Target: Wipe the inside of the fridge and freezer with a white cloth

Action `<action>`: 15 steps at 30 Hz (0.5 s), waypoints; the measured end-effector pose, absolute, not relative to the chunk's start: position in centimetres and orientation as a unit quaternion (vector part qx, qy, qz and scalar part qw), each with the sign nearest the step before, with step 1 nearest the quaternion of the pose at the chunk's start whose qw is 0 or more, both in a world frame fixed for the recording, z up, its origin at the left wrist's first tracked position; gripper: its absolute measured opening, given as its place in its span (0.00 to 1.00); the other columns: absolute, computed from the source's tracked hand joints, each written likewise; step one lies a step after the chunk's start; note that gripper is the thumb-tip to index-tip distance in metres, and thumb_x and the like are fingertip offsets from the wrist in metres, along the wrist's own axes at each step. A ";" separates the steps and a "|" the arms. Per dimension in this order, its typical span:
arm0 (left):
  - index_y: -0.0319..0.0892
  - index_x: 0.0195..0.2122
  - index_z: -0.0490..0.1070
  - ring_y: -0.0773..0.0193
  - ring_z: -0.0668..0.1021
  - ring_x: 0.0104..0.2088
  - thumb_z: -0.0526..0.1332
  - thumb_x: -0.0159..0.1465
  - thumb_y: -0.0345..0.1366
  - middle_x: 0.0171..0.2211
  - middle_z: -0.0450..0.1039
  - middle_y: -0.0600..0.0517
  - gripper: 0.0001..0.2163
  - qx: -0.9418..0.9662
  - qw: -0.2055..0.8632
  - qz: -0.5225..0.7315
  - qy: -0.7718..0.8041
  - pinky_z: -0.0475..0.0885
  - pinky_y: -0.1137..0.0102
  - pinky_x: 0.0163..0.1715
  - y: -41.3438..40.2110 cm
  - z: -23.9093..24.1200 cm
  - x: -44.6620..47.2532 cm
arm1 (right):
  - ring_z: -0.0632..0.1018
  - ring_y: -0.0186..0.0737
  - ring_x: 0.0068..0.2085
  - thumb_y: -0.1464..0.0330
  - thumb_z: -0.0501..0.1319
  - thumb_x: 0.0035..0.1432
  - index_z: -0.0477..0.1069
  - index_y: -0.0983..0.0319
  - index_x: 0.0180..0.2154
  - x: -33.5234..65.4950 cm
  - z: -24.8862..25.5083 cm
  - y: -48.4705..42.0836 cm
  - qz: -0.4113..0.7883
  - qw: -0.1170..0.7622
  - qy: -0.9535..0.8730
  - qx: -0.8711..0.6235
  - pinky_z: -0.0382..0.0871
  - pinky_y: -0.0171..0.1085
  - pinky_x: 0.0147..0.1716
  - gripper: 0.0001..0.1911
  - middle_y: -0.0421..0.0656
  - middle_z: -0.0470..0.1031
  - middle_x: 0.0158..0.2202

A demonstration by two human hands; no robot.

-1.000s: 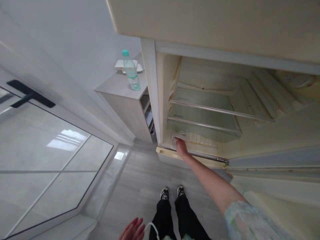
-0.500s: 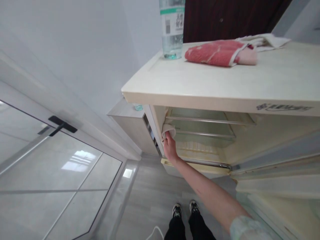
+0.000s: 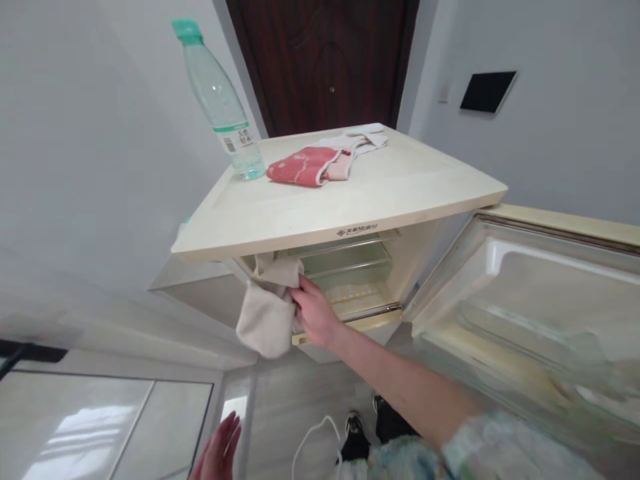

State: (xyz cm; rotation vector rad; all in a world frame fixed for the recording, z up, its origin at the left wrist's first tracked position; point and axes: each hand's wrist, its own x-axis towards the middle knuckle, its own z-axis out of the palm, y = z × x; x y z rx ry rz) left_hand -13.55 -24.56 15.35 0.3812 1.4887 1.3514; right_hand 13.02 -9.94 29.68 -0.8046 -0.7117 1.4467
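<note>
Evidently, a soft beige cloth (image 3: 267, 323) is gripped between the thumb and fingers of the right hand (image 3: 316, 313), which is reached forward from a pale, patterned sleeve (image 3: 500, 447). The cloth is held at the left front edge of the opening of a cream-coloured refrigerator (image 3: 410, 177), just below its top; its upper part is bunched, and its lower part is left hanging. Whether the frame behind is touched by it cannot be told. The left hand (image 3: 220, 450) is held well apart from the right, low at the lower edge of the view, with its fingers extended and its wrist cut off.

Inside the refrigerator, clear glass shelves (image 3: 345, 260) are seen, and its pale door (image 3: 525, 347) is swung out to the right. On its top, a clear, green-capped plastic bottle (image 3: 217, 100) is stood at the left, near a folded red-and-white patterned cloth (image 3: 303, 167), behind which a crumpled white cloth (image 3: 367, 141) is laid. Beyond, a dark reddish-brown door (image 3: 325, 60) is seen. Below, a thin white cord (image 3: 326, 419) is looped beside a dark, white-trimmed shoe (image 3: 353, 421).
</note>
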 end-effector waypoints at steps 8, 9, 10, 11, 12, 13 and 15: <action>0.48 0.41 0.82 0.31 0.65 0.69 0.80 0.29 0.64 0.55 0.80 0.43 0.39 0.142 0.829 0.350 0.411 0.64 0.45 0.67 -21.1 19.1 2.6 | 0.80 0.45 0.43 0.52 0.73 0.49 0.78 0.61 0.48 20.3 26.1 -23.3 0.673 0.571 -0.167 -0.439 0.71 0.39 0.42 0.28 0.45 0.81 0.41; 0.48 0.43 0.81 0.33 0.67 0.68 0.82 0.32 0.58 0.55 0.80 0.43 0.37 0.158 0.833 0.327 0.417 0.65 0.46 0.67 -21.4 19.3 4.2 | 0.80 0.45 0.44 0.50 0.70 0.53 0.78 0.62 0.48 21.5 25.9 -24.1 0.637 0.571 -0.204 -0.476 0.71 0.40 0.44 0.27 0.46 0.81 0.42; 0.46 0.46 0.80 0.35 0.68 0.67 0.83 0.37 0.51 0.55 0.79 0.43 0.35 0.179 0.831 0.309 0.427 0.65 0.48 0.67 -21.6 19.5 5.7 | 0.80 0.46 0.44 0.49 0.67 0.57 0.79 0.62 0.47 22.8 26.0 -24.9 0.593 0.562 -0.254 -0.517 0.71 0.41 0.44 0.26 0.47 0.81 0.43; 0.45 0.48 0.79 0.37 0.70 0.66 0.83 0.40 0.46 0.56 0.79 0.42 0.33 0.200 0.822 0.301 0.440 0.66 0.49 0.67 -21.5 19.8 6.9 | 0.80 0.47 0.44 0.49 0.63 0.61 0.79 0.62 0.47 24.3 26.3 -25.8 0.541 0.544 -0.311 -0.561 0.72 0.43 0.45 0.24 0.47 0.82 0.43; 0.43 0.50 0.78 0.38 0.71 0.65 0.82 0.43 0.42 0.56 0.78 0.41 0.32 0.220 0.809 0.306 0.452 0.67 0.50 0.67 -21.3 20.1 7.9 | 0.80 0.48 0.44 0.50 0.60 0.64 0.80 0.61 0.47 25.8 26.9 -26.8 0.478 0.521 -0.367 -0.605 0.72 0.44 0.45 0.23 0.48 0.82 0.44; 0.43 0.51 0.77 0.39 0.73 0.64 0.81 0.45 0.41 0.56 0.78 0.41 0.32 0.237 0.792 0.321 0.463 0.68 0.50 0.66 -20.8 20.5 8.8 | 0.81 0.49 0.45 0.51 0.58 0.67 0.81 0.59 0.48 27.5 27.8 -28.1 0.401 0.498 -0.414 -0.648 0.73 0.45 0.46 0.22 0.47 0.82 0.44; 0.43 0.51 0.77 0.39 0.75 0.62 0.78 0.46 0.42 0.56 0.79 0.41 0.30 0.288 0.746 0.360 0.481 0.71 0.50 0.63 -19.2 21.7 10.4 | 0.81 0.48 0.48 0.52 0.55 0.71 0.81 0.54 0.49 31.4 30.8 -31.3 0.207 0.468 -0.463 -0.724 0.73 0.45 0.50 0.20 0.45 0.83 0.47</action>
